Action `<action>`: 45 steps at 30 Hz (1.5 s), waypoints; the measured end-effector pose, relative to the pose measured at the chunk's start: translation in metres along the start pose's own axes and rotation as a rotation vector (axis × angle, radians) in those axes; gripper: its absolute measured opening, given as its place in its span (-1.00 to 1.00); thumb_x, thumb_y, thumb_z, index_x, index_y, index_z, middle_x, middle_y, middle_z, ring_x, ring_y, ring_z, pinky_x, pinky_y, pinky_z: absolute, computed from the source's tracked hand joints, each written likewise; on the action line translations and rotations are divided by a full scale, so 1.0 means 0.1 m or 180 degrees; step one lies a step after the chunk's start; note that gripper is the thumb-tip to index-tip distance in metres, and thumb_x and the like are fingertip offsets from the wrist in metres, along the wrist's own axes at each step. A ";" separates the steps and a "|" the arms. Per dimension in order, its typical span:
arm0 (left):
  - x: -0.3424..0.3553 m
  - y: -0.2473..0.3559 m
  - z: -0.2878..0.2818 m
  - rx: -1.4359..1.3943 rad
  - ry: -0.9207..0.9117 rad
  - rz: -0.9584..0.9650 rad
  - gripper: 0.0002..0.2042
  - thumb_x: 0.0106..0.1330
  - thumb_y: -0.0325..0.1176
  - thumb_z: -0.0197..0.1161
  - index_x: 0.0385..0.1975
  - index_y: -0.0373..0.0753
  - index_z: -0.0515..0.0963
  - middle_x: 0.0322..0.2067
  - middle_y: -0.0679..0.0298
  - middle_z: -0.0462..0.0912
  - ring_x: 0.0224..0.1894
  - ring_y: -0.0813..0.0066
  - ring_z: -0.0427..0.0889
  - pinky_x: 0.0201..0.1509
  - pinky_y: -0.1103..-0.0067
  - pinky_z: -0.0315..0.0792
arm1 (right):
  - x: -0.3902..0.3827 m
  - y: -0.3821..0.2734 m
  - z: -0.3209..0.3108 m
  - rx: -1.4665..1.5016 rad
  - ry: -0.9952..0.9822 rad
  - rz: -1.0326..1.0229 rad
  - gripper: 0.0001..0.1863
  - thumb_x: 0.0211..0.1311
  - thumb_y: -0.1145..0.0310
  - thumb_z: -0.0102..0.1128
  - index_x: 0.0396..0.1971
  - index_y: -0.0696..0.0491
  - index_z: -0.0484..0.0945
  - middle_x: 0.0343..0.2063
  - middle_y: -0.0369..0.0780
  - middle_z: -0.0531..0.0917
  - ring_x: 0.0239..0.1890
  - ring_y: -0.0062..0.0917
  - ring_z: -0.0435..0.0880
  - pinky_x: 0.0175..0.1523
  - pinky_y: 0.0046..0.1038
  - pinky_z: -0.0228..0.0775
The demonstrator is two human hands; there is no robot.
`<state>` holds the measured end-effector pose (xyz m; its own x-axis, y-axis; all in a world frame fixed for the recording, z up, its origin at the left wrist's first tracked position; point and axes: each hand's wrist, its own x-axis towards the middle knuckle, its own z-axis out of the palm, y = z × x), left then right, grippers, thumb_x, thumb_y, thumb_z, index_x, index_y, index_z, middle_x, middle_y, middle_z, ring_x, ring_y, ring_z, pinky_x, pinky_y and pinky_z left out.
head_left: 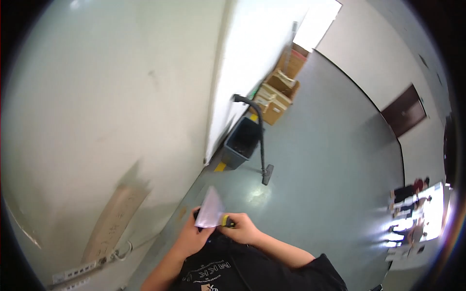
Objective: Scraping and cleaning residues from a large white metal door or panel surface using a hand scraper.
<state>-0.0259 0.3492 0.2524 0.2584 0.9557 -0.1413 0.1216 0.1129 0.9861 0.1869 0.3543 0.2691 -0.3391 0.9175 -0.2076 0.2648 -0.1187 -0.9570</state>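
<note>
A scraper with a broad, pale, shiny blade point(210, 211) and a yellow-and-black handle point(226, 221) is held low in front of my body. My right hand point(241, 229) has its fingers wrapped round the handle. My left hand point(193, 235) is closed beside the blade's lower left edge. Something black point(196, 214) shows between its fingers and the blade; I cannot make out what it is. The blade hides part of the left fingers.
A pale wall point(121, 97) fills the left, with a brown strip point(116, 218) and a power strip point(75, 273) low on it. Ahead stand a grey bin point(236, 154), a black hose with a floor nozzle point(267, 174) and cardboard boxes point(272, 104). Several people point(410, 191) are far right.
</note>
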 end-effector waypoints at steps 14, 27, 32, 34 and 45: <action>-0.50 -0.76 0.65 0.0747 0.1014 -0.0866 -0.43 0.36 -0.13 0.38 0.24 -0.35 0.44 0.11 -0.08 0.61 0.16 0.10 0.63 0.26 0.31 0.49 | -2.02 4.19 -2.36 -0.1024 0.0836 0.3525 -0.68 0.25 0.13 0.19 -0.58 0.03 0.60 -0.65 -0.26 0.61 -0.73 -0.38 0.55 -0.63 -0.30 0.36; -3.67 -0.62 2.20 -0.0080 0.4220 -0.0849 -0.53 0.48 -0.09 0.23 0.24 -0.24 0.44 0.01 0.05 0.70 0.05 0.16 0.69 0.18 0.36 0.50 | 0.79 2.63 2.02 -0.3215 -0.3393 0.0210 -0.70 0.19 0.14 0.28 -0.55 0.07 0.62 -0.67 -0.25 0.59 -0.73 -0.40 0.52 -0.62 -0.29 0.31; -5.72 -0.95 3.28 -0.0658 0.5694 -0.2048 -0.39 0.37 0.00 0.32 0.28 -0.28 0.42 0.08 -0.03 0.67 0.15 0.12 0.66 0.24 0.33 0.51 | -0.45 2.24 3.71 -0.3328 -0.3783 -0.0379 -0.70 0.17 0.14 0.32 -0.54 0.08 0.63 -0.68 -0.24 0.58 -0.73 -0.41 0.51 -0.62 -0.28 0.29; -6.40 -0.98 3.48 -0.0915 0.6071 -0.2092 -0.35 0.35 0.02 0.33 0.30 -0.30 0.41 0.11 -0.07 0.64 0.16 0.09 0.65 0.24 0.32 0.51 | -0.88 2.04 4.35 -0.3345 -0.3904 -0.0535 -0.70 0.16 0.14 0.34 -0.53 0.09 0.64 -0.68 -0.24 0.58 -0.73 -0.41 0.50 -0.62 -0.28 0.28; -9.50 -2.71 3.32 -0.2175 0.7973 -0.2165 -0.26 0.11 -0.46 0.31 0.40 -0.27 0.28 0.07 -0.06 0.61 0.07 0.28 0.66 0.12 0.43 0.56 | -3.47 2.11 7.49 -0.3045 -0.4414 -0.0453 -0.69 0.11 0.14 0.43 -0.51 0.12 0.66 -0.70 -0.23 0.56 -0.73 -0.43 0.48 -0.62 -0.26 0.24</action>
<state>0.0139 -0.6795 0.0907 -0.5464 -0.7245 -0.4202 -0.5335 -0.0857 0.8414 -0.3154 -0.2737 -0.0128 -0.7488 -0.1619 -0.6428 0.4007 0.6620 -0.6335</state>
